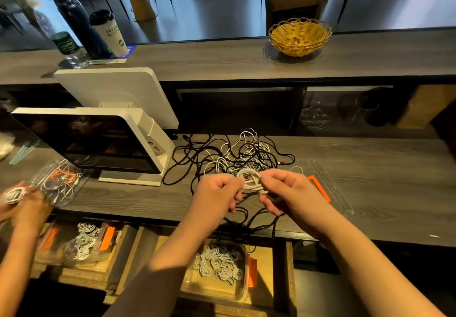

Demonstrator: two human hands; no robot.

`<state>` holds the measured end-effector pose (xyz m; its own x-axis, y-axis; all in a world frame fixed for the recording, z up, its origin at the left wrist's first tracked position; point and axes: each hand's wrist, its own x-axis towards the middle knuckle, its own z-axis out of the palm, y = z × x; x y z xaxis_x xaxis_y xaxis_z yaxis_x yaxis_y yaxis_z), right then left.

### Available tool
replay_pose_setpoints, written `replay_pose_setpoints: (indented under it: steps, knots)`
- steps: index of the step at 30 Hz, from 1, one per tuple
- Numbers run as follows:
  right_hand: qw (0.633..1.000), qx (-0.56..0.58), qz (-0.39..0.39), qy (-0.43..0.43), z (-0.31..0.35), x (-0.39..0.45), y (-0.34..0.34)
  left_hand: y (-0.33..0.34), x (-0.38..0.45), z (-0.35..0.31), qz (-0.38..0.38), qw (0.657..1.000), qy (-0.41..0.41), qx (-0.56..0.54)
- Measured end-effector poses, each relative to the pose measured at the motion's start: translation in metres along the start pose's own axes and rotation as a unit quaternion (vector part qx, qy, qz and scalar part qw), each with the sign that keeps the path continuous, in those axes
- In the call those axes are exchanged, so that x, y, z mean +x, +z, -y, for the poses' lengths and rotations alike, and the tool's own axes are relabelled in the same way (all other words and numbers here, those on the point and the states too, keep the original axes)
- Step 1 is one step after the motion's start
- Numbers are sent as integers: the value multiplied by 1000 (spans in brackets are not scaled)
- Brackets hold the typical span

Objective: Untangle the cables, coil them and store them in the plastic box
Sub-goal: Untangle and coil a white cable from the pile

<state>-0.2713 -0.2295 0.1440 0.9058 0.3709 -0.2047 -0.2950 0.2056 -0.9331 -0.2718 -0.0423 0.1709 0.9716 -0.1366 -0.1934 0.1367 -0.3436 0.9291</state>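
Observation:
A small coil of white cable (251, 181) is held between my left hand (217, 191) and my right hand (288, 191), just above the counter. Both hands pinch it from opposite sides. Behind them a tangle of black and white cables (232, 156) spreads over the dark wooden counter (370, 181). Black strands run from the tangle under my hands and over the counter's front edge. Below, a clear plastic box (219, 265) with an orange clasp holds several coiled white cables. Its clear lid (328, 188) with an orange clip lies on the counter right of my right hand.
A white point-of-sale screen (98, 141) stands left of the tangle. At far left another person's hands (22, 203) hold a white coil near a second clear box (59, 181). A third box (81, 240) sits below. A wicker basket (299, 36), bottles and a cup (111, 33) stand on the upper ledge.

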Motion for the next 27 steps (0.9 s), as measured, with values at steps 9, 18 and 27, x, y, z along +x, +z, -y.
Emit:
replay_pose_setpoints:
  steps: [9,18,27]
  knots:
    - [996,-81,18,-31,2,-11,-13,1,0,-8,138,987,-16,-79]
    - [954,180,238,36,7,-9,-13,-6,-13,-3,312,854,-50,-412]
    - [970,160,163,89,-43,11,-1,-33,-9,33,133,980,-39,-141]
